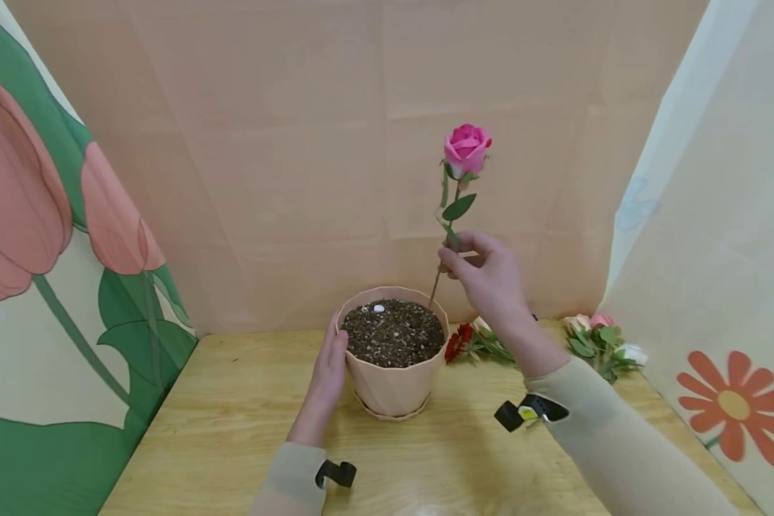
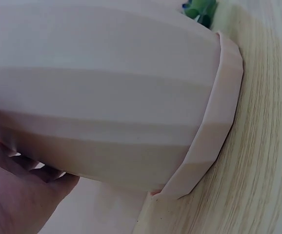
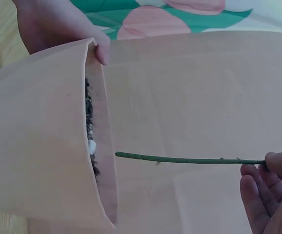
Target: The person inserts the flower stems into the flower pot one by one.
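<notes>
My right hand (image 1: 493, 276) pinches the green stem of a pink rose (image 1: 467, 148) between thumb and fingers, bloom upward. In the right wrist view, the bare stem (image 3: 180, 160) points at the mouth of the pot, its cut end just outside the rim. A pale pink flower pot (image 1: 393, 387) stands on a matching saucer, filled with dark soil (image 1: 393, 335). One small white pebble (image 1: 378, 309) lies on the soil. Against the pot's left side, my left hand (image 1: 327, 365) holds the wall, fingertips at the rim.
Red flowers (image 1: 458, 344) with green leaves lie right of the pot, partly behind my right forearm. More pink and white roses (image 1: 596, 337) lie farther right on the wooden table (image 1: 232, 416). A plain backdrop (image 1: 264, 179) hangs behind, with flower-printed sheets at both sides.
</notes>
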The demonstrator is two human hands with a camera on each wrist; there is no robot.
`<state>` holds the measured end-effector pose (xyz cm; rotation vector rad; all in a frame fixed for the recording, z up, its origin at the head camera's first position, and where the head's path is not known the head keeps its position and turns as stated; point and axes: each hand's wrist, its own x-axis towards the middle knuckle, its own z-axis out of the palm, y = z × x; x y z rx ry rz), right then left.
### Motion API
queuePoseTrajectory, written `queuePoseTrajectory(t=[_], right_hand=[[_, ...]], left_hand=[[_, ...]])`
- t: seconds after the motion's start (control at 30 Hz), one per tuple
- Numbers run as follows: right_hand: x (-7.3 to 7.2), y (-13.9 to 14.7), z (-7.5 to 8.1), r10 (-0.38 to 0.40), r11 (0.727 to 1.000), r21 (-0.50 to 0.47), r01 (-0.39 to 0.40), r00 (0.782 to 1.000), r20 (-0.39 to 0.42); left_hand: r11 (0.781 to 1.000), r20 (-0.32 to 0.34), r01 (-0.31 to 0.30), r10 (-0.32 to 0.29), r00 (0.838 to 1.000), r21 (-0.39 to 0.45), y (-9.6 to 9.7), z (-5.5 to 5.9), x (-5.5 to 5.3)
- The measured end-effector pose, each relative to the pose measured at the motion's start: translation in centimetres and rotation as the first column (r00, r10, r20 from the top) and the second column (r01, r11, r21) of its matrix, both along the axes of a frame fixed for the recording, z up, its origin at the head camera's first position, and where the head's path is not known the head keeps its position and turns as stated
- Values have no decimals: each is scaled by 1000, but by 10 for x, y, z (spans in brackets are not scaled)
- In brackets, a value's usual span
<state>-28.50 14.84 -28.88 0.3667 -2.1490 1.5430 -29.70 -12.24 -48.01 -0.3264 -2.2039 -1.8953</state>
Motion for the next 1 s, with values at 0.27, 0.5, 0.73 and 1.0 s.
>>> queuePoseTrajectory(t=[0.27,0.5,0.73,1.0], right_hand=[[-22,-30,-11,44,997,59,-43,999,-15],[-35,-54,-19,79,995,60,-79,997,-11],[-50,-72,-28,76,990,122,-70,996,-45],[-60,-84,-35,59,983,177,-49,997,-51]], left_hand=[[1000,9,-6,6,1000,-5,-3,1,-4],[1000,1,3,-3,1000,0,-2,0,-4],[1000,27,2,-2,1000,-8,-2,0,-4],[1000,8,12,-12,1000,-9,-2,0,-5]])
